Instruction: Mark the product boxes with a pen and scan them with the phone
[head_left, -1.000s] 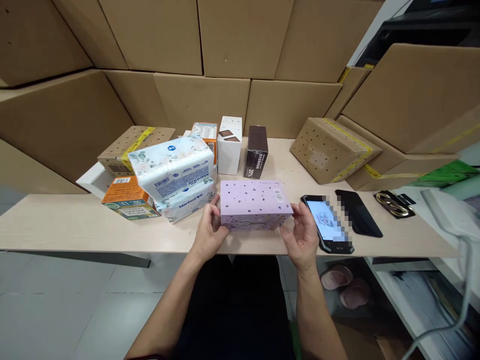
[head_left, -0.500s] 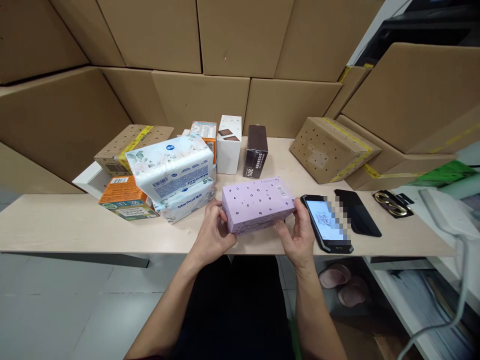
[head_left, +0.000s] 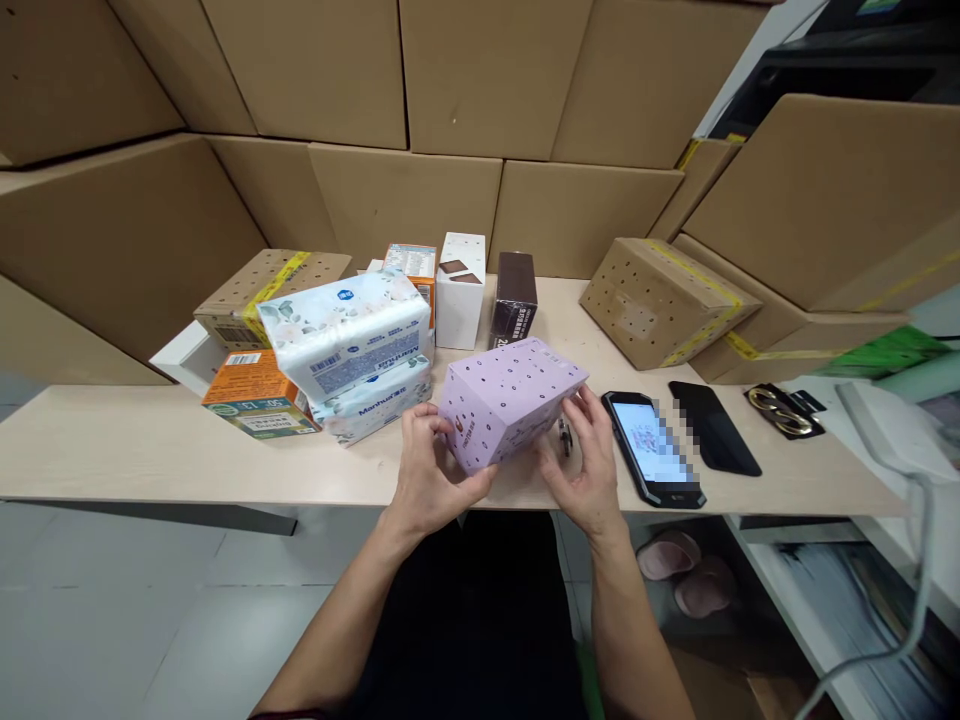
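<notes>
A purple box (head_left: 510, 395) with small dark ring marks stands at an angle near the table's front edge. My left hand (head_left: 431, 470) grips its left end, thumb along the lower edge and fingers at the side. At the other end, the fingers of my right hand (head_left: 589, 460) hold the box, with the thumb apart below. A small dark item (head_left: 565, 437) lies by my right hand, too small to name. Just right of that hand rests a phone (head_left: 651, 450) with a lit screen. Left of the box, two tissue packs (head_left: 352, 330) are stacked.
A dark brown box (head_left: 515, 290) and a white box (head_left: 461, 290) stand behind. An orange box (head_left: 255, 385) sits left, near a taped carton (head_left: 277, 280). Another carton (head_left: 660, 300), a black flat slab (head_left: 716, 425) and gold-coloured items (head_left: 784, 410) are right. Cardboard walls (head_left: 405, 210) enclose the back.
The purple box has turned, so its left end face with print now shows and its right end points farther back. Both hands have shifted with it. The small dark item has come into view.
</notes>
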